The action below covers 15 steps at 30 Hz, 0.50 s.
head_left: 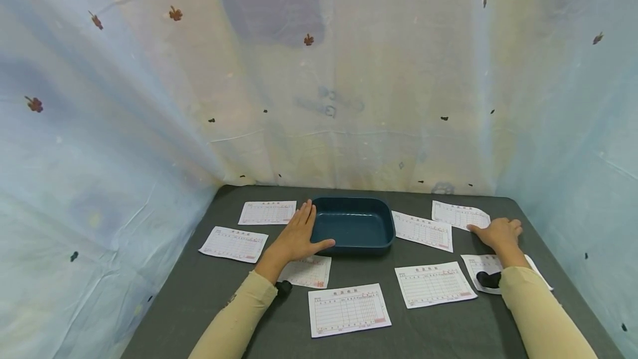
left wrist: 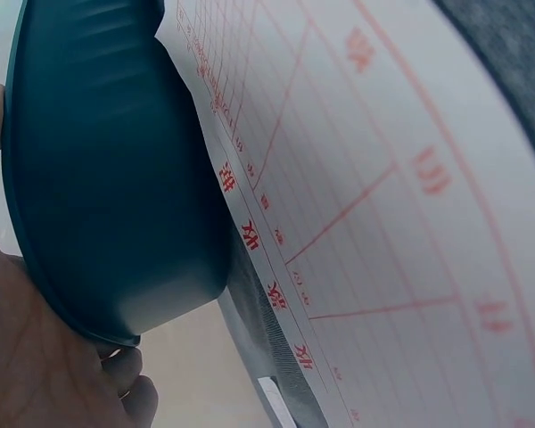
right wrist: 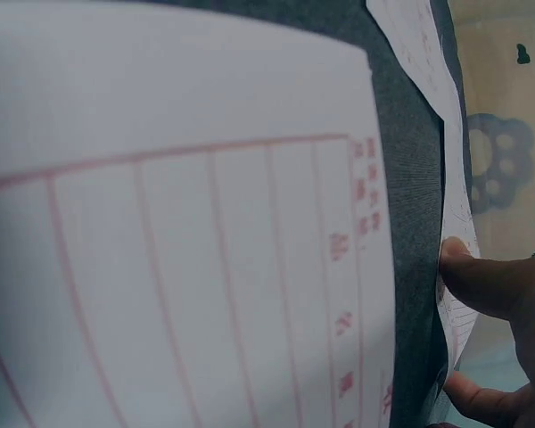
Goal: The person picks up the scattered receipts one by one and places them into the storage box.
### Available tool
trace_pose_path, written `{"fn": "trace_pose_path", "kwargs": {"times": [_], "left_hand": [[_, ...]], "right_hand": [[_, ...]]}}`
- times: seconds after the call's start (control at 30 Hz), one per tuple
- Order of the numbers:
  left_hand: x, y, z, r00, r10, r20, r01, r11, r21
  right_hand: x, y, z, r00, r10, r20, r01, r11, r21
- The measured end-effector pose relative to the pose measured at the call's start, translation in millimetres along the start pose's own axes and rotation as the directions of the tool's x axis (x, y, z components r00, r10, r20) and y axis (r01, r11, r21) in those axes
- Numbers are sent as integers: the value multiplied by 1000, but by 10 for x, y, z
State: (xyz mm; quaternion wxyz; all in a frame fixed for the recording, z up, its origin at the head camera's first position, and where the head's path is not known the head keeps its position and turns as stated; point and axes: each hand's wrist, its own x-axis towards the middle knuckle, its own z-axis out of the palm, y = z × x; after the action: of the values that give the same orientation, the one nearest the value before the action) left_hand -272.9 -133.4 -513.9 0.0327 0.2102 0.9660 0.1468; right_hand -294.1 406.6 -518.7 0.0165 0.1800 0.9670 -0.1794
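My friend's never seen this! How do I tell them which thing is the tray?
Find the dark grey table and look along its far edge, near the middle, by the patterned curtain. There sits a dark teal tray with rounded corners, the left hand at its left end. Flat white printed sheets lie around it, but it alone has raised walls.

Dark teal tray (head_left: 353,226), white slips (head_left: 349,310) (red-ruled grids), dark grey tabletop (head_left: 184,292).

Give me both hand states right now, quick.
Left hand: open, fingers extended, at the tray.
Right hand: at the back-right paper slip; can't tell whether it's pinching it.
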Motion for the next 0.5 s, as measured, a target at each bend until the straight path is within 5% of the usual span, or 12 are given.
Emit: {"fn": "trace_pose_path", "kwargs": {"times": [0.5], "left_hand": [[7, -10, 5, 1000, 4, -7, -4, 1000, 0]], "right_hand": [[14, 18, 115, 997, -52, -61, 54, 998, 32]]}}
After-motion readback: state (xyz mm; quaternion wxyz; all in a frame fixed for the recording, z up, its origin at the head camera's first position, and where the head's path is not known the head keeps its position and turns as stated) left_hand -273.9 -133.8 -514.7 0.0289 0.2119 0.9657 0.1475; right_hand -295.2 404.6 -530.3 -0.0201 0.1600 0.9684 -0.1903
